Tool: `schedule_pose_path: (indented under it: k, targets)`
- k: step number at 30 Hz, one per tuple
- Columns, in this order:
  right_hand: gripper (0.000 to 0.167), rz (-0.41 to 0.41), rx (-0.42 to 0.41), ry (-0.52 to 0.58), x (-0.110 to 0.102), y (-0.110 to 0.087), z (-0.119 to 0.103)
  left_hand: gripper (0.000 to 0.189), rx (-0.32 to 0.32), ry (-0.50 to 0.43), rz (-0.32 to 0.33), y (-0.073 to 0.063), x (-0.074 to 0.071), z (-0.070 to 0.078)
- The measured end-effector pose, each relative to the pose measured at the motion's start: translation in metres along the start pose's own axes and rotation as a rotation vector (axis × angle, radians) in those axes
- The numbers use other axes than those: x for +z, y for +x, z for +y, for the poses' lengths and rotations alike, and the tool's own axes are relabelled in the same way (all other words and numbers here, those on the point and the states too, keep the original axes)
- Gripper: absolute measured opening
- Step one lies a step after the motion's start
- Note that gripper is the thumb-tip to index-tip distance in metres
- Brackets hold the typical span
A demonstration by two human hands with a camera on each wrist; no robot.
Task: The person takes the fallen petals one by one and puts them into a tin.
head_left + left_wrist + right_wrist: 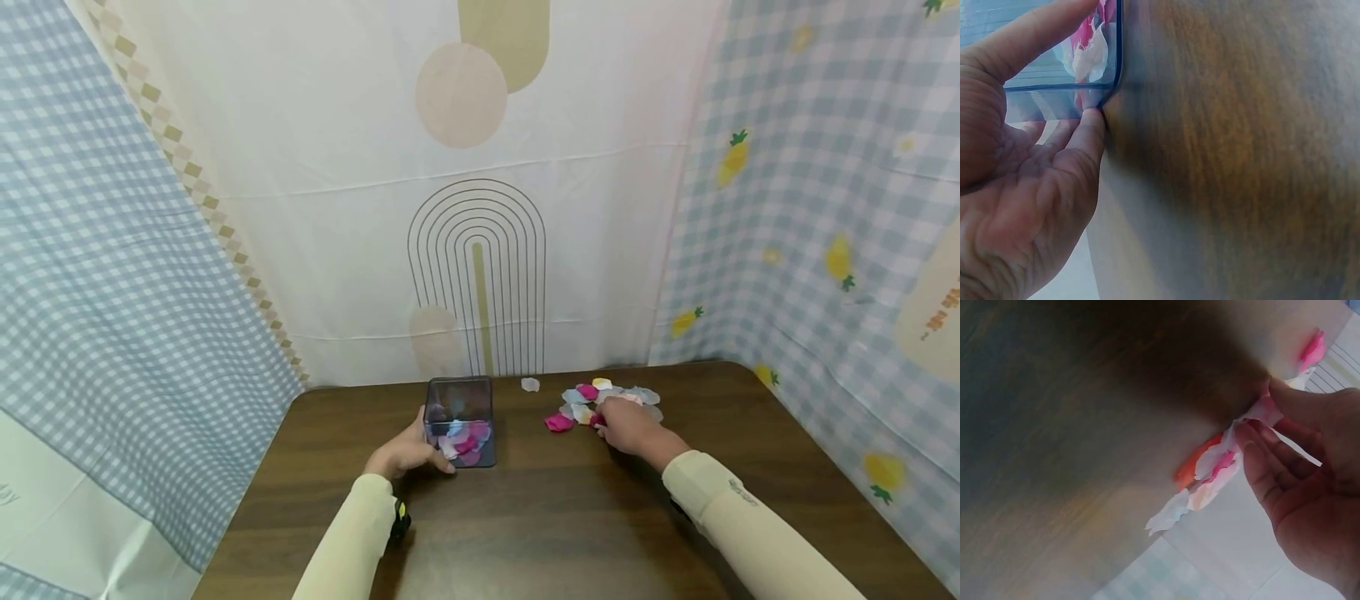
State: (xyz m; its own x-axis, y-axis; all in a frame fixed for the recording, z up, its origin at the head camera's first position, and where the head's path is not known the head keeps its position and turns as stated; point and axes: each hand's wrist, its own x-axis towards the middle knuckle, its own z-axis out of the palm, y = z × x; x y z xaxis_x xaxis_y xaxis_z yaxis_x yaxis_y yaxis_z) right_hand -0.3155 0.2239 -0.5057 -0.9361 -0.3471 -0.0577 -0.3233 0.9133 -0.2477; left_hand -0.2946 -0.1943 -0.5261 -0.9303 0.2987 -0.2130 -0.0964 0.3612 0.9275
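A clear square plastic box (459, 400) with a dark rim stands on the table, holding pink, white and pale blue petals (467, 442) at its bottom. My left hand (408, 452) grips its left side, the thumb along the front wall. In the left wrist view, the other fingers reach around a lower corner. To the right lies a loose spread of petals (576, 397) in magenta, white, pale blue and yellow. Over its near edge, my right hand (632, 427) pinches a pink petal (1266, 412) between thumb and fingers. Several more petals (1213, 464) lie beside those fingertips.
One pale petal (530, 384) lies apart, near the table's back edge between box and spread. The dark wooden table (517, 525) meets a patterned cloth (480, 275) behind it. Checked cloths (750, 275) hang at both sides.
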Motion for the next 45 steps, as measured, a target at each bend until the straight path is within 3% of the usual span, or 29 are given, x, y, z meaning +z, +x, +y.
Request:
schedule_pose_path:
  k: [14,22,30,45]
  targets:
    - [0.012,0.085,-0.042,-0.028,0.004,0.002,0.01,0.117,0.0,-0.001,0.002,0.003,0.0,-0.002]
    - [0.02,0.166,-0.09,0.054,-0.004,0.001,0.008,0.119,-0.016,-0.001,0.002,0.001,0.001,0.001]
    - [0.013,0.241,-0.146,0.134,-0.022,0.004,-0.018,0.118,-0.012,-0.007,-0.013,0.0,0.0,0.001]
    - [0.025,0.346,-0.267,0.205,-0.048,0.019,-0.074,0.115,-0.008,-0.007,-0.008,-0.002,0.0,0.002]
